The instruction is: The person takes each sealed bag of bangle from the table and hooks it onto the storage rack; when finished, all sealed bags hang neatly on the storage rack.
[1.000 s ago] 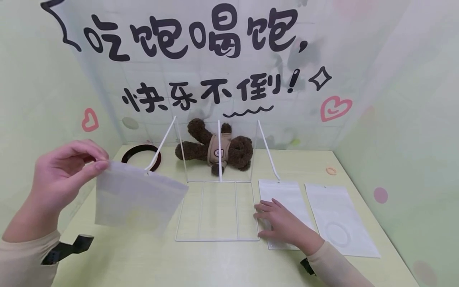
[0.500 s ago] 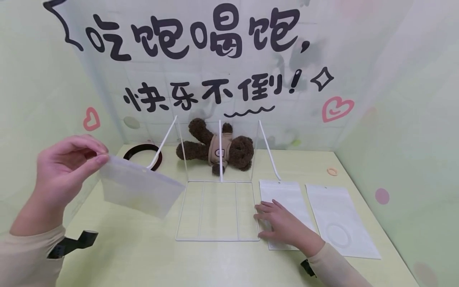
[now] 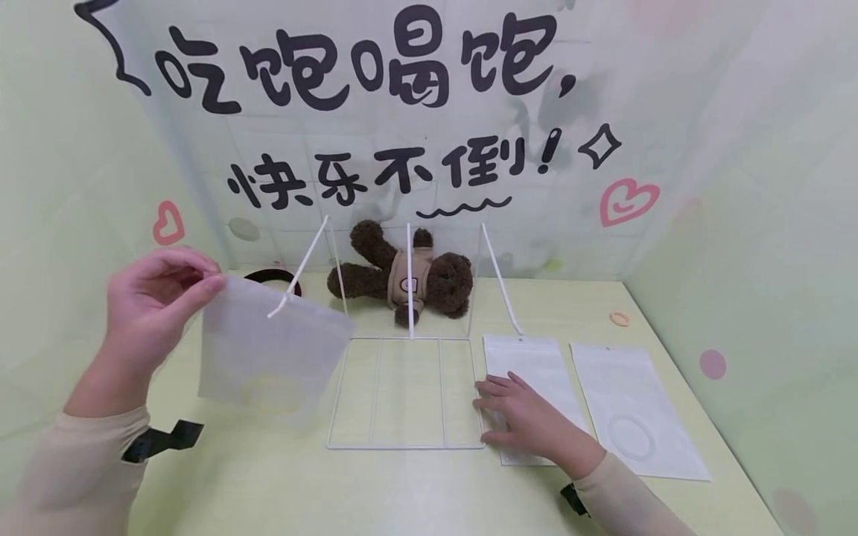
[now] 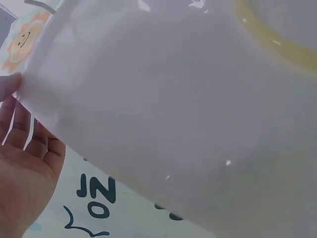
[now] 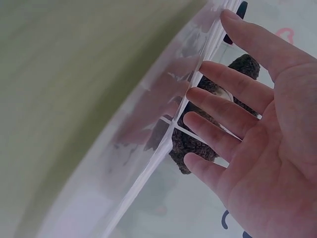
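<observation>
Bag (image 3: 268, 353) first: what's in it?

One yellow ring (image 4: 275, 43) shows through the sheet. Beyond the right hand (image 3: 523, 417), a third bag (image 3: 640, 398) lies flat, a pale ring (image 3: 613, 439) showing in it. What the second bag (image 3: 536, 368), partly under that hand, contains I can't tell.

And where's the first bag?

Just right of the left hand (image 3: 150, 298), whose thumb and fingers pinch its top corner. The right hand grips nothing, fingers spread by the rack (image 3: 405, 447).

Any change?

Half a second ago it hung further left; now the hook (image 3: 296, 277) shows its tip in front of it.
</observation>
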`<action>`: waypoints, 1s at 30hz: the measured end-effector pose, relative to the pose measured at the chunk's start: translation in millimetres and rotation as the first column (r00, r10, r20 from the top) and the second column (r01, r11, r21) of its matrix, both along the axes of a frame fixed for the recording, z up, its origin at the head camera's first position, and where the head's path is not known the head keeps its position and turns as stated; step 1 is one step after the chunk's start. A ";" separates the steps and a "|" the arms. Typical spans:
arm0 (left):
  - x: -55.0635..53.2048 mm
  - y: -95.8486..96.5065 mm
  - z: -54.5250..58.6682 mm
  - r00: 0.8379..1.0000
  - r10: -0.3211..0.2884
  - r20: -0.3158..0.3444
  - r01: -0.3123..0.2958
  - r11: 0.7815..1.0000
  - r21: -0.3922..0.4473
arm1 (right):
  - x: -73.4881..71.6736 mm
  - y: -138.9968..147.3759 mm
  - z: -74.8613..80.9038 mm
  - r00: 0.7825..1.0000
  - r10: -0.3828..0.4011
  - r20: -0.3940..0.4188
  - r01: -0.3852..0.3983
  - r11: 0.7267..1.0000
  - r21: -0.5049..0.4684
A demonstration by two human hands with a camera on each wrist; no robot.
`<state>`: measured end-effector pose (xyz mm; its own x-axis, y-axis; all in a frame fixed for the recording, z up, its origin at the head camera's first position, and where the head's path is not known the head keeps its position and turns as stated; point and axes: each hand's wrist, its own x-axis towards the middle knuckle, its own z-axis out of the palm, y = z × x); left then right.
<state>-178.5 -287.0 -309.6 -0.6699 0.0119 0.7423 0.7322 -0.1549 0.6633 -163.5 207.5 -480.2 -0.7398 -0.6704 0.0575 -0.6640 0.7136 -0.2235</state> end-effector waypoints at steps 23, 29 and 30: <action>-48.7 10.4 -6.8 0.965 0.197 0.173 -0.189 0.980 -0.060 | 3.4 -2.7 0.2 1.000 -0.015 0.018 0.016 1.000 -0.020; -57.8 14.0 -7.9 0.957 0.223 0.188 -0.216 0.975 -0.057 | 3.7 -2.0 0.0 1.000 -0.018 0.008 0.018 1.000 -0.015; -59.0 14.3 -8.3 0.956 0.226 0.187 -0.219 0.974 -0.059 | 3.6 -1.7 -0.1 1.000 -0.019 0.006 0.019 1.000 -0.013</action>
